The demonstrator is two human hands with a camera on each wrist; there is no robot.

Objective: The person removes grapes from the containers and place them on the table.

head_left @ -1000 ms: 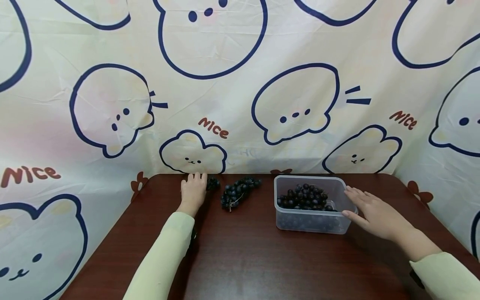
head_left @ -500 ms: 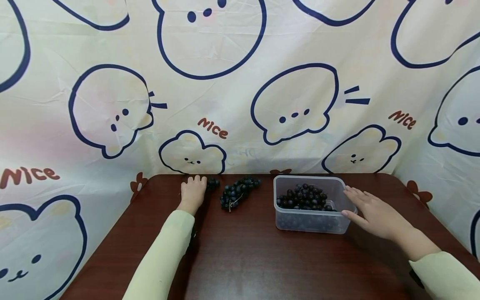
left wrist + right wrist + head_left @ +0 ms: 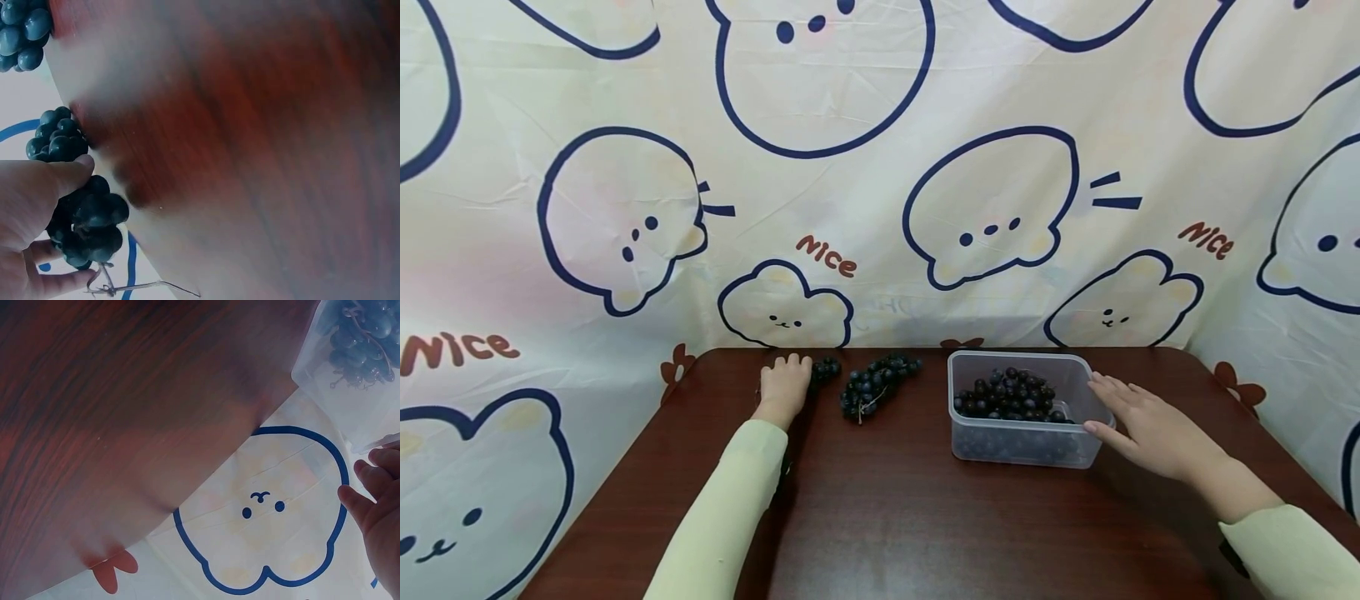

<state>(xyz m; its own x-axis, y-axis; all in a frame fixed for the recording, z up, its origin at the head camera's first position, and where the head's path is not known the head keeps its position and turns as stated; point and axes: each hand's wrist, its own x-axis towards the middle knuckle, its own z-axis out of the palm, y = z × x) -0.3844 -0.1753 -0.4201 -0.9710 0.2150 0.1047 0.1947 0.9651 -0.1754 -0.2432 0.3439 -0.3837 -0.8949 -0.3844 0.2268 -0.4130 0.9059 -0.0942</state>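
Note:
At the table's far left, my left hand (image 3: 783,388) curls over a bunch of dark grapes (image 3: 90,219). In the left wrist view the thumb lies across the bunch, other fingers sit under it, and a bare stem pokes out below. Right beside it in the head view rests another dark bunch (image 3: 880,385) with its stem showing. A clear plastic container (image 3: 1022,446) stands right of centre with dark grapes (image 3: 1011,396) inside. My right hand (image 3: 1157,429) is at the container's right end, fingers extended along its rim; whether the palm touches is hard to tell.
Everything stands on a dark brown wooden table (image 3: 880,517). A pale cloth (image 3: 880,192) printed with bear outlines and "Nice" hangs along the back and both sides, close behind the grapes and the container.
My left hand has shifted very slightly back toward me and left, its knuckles now a little lower at the grapes. The right hand, container and other bunch have stayed put.

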